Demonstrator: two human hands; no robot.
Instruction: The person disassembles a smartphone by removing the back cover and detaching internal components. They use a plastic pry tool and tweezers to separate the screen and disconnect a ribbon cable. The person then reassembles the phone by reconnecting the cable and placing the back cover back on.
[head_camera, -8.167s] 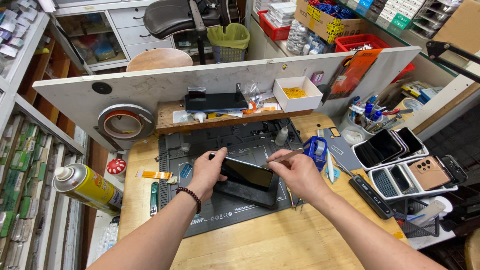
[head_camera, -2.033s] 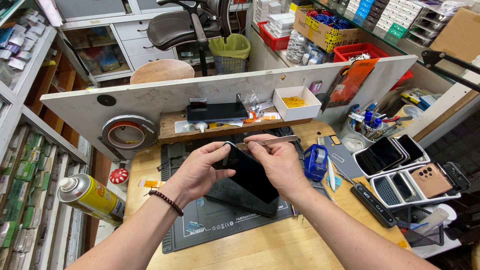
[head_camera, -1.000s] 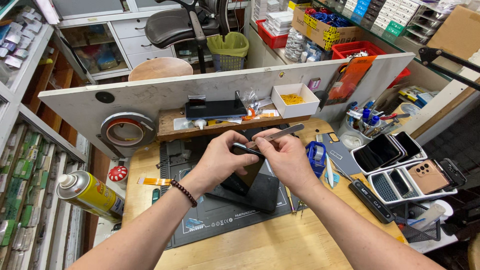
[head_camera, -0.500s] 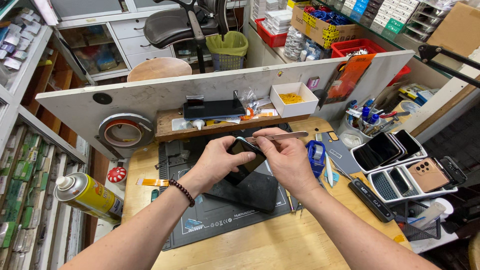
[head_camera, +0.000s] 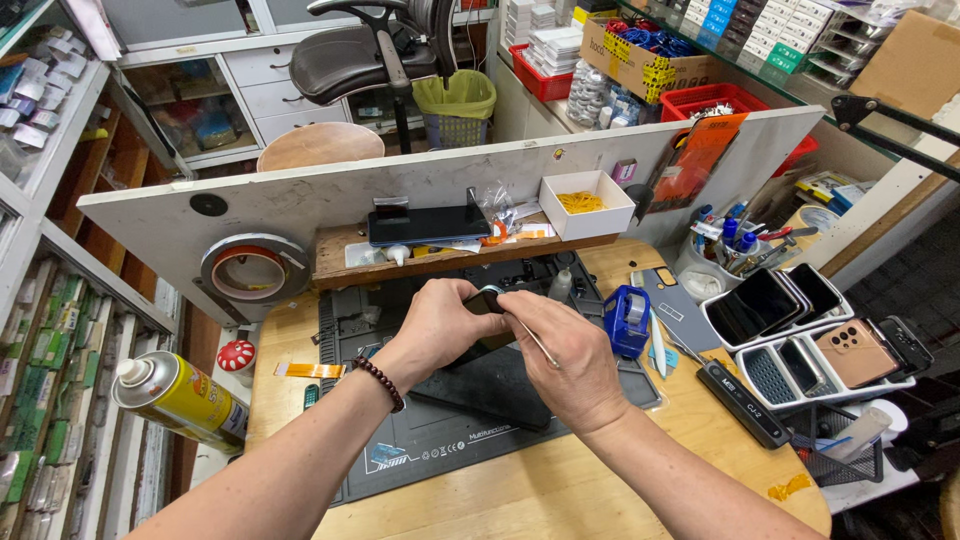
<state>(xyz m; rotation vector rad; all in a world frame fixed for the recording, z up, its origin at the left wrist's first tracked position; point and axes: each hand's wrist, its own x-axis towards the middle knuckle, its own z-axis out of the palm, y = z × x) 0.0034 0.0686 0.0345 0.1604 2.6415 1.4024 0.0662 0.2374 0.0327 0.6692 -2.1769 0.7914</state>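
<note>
I see my left hand (head_camera: 440, 325) curled around the top edge of a dark flat rectangular phone (head_camera: 490, 375), tilted up above the grey rubber work mat (head_camera: 400, 440). My right hand (head_camera: 570, 360) pinches thin metal tweezers (head_camera: 535, 340) beside it, knuckles arched.

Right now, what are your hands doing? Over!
Left hand grips the phone, tilted up off the dark slab. Right hand holds tweezers at it. Blue tape dispenser close by right.
</note>
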